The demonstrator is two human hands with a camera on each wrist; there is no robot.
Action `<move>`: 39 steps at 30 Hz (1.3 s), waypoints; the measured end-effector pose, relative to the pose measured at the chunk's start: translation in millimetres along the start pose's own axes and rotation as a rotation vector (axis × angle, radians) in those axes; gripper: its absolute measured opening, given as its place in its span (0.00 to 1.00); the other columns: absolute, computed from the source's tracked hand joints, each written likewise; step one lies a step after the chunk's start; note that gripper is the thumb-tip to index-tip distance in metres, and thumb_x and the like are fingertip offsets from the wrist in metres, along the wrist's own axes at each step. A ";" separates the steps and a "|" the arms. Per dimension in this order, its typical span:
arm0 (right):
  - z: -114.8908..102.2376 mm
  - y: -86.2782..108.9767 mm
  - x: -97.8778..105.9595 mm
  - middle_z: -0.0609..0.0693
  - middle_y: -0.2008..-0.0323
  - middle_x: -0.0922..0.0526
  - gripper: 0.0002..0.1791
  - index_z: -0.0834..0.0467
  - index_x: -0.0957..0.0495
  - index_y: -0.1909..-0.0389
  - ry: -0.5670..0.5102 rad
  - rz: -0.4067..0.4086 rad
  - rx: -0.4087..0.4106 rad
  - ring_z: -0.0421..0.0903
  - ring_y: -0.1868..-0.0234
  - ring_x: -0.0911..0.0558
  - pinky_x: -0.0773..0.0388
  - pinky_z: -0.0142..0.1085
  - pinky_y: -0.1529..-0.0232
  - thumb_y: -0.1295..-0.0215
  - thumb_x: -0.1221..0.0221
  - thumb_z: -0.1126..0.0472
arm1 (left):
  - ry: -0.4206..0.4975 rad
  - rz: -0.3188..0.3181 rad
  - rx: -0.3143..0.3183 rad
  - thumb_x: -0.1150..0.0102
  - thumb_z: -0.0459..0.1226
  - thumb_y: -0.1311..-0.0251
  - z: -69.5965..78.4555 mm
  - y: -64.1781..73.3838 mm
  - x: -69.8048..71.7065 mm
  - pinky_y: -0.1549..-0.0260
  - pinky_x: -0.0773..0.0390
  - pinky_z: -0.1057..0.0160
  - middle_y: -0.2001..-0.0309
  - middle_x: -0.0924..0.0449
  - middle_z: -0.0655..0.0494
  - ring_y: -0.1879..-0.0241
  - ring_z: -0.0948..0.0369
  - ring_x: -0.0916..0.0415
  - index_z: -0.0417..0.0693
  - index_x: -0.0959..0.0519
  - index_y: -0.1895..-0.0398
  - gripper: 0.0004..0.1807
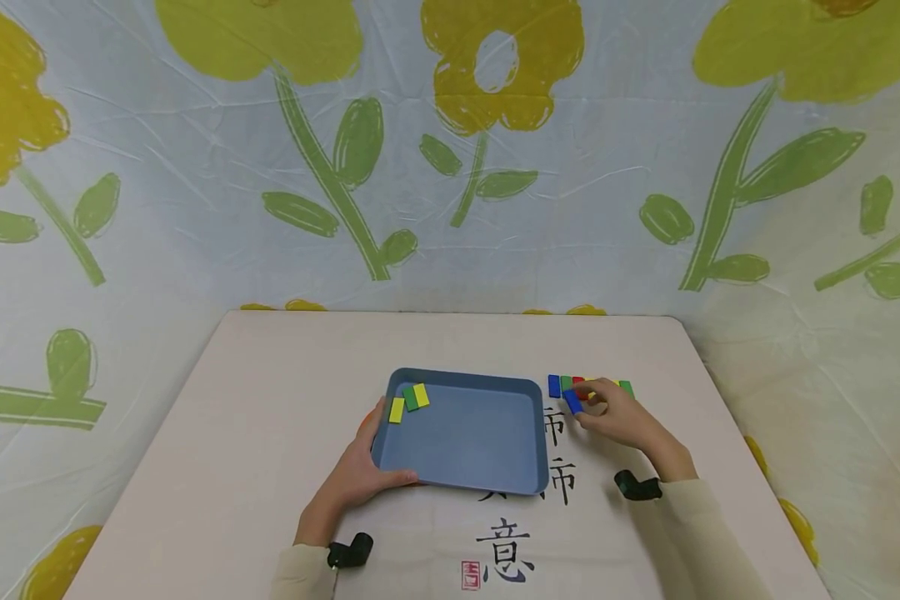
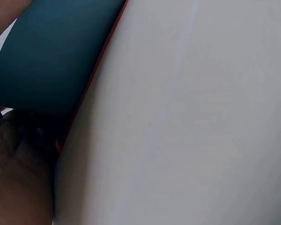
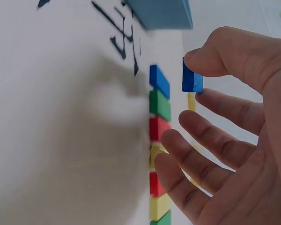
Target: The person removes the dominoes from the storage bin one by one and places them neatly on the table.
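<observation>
A shallow blue-grey tray (image 1: 465, 446) lies at the middle of the table. My left hand (image 1: 356, 471) grips its near left corner, thumb along the front wall and fingers at the left side. In the left wrist view the tray's dark wall (image 2: 51, 56) fills the upper left. Inside the tray, at its far left, lie a yellow block (image 1: 397, 410), a green block (image 1: 410, 399) and another yellow block (image 1: 422, 394). Right of the tray, my right hand (image 1: 618, 417) pinches a small blue block (image 3: 192, 79) between thumb and index finger, its other fingers spread.
Beneath and beyond the right hand runs a row of coloured blocks, with a blue one (image 3: 159, 82), a green one (image 3: 160, 104) and a red one (image 3: 158, 129) at the tray end. Black brush characters (image 1: 504, 552) and a red seal (image 1: 470, 575) mark the table's surface.
</observation>
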State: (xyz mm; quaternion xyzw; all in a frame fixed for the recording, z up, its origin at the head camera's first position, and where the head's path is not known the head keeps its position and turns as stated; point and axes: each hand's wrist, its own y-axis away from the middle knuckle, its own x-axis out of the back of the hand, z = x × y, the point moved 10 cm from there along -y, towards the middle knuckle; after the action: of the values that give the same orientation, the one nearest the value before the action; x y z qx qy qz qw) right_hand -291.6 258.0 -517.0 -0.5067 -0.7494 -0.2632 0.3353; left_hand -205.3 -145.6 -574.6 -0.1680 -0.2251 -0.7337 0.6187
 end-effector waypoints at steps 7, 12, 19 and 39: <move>23.1 9.3 6.5 0.62 0.45 0.19 0.26 0.63 0.22 0.39 0.014 0.017 -0.095 0.61 0.46 0.20 0.17 0.55 0.49 0.36 0.32 0.58 | -0.013 -0.006 -0.003 0.18 0.60 0.59 -0.4 0.1 0.0 0.29 0.40 0.32 0.16 0.56 0.53 0.20 0.44 0.50 0.70 0.62 0.16 0.73; 39.2 15.1 10.7 0.64 0.44 0.20 0.28 0.65 0.23 0.38 0.027 0.019 -0.147 0.62 0.46 0.20 0.16 0.54 0.50 0.36 0.33 0.57 | 0.000 -0.006 0.003 0.18 0.59 0.59 1.3 0.7 0.7 0.29 0.41 0.32 0.16 0.56 0.52 0.20 0.44 0.51 0.69 0.61 0.15 0.73; 53.0 22.2 19.7 0.66 0.45 0.21 0.28 0.68 0.24 0.39 0.040 0.035 -0.140 0.62 0.48 0.19 0.16 0.55 0.49 0.37 0.32 0.59 | 0.017 -0.001 0.003 0.17 0.58 0.60 2.2 0.3 0.9 0.28 0.41 0.32 0.16 0.55 0.54 0.19 0.45 0.51 0.70 0.60 0.15 0.73; 85.3 28.9 50.8 0.71 0.45 0.23 0.30 0.71 0.27 0.37 0.057 0.059 -0.187 0.66 0.48 0.18 0.14 0.51 0.55 0.35 0.33 0.60 | 0.018 0.000 -0.007 0.17 0.58 0.61 1.8 -0.2 0.9 0.29 0.41 0.33 0.16 0.55 0.55 0.19 0.46 0.51 0.69 0.59 0.15 0.73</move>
State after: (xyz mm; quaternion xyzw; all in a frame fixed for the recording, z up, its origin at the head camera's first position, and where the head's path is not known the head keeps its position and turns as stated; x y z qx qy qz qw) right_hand -298.0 360.3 -530.6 -0.5498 -0.6964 -0.3363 0.3155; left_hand -205.8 -145.4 -572.6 -0.1636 -0.2169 -0.7359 0.6202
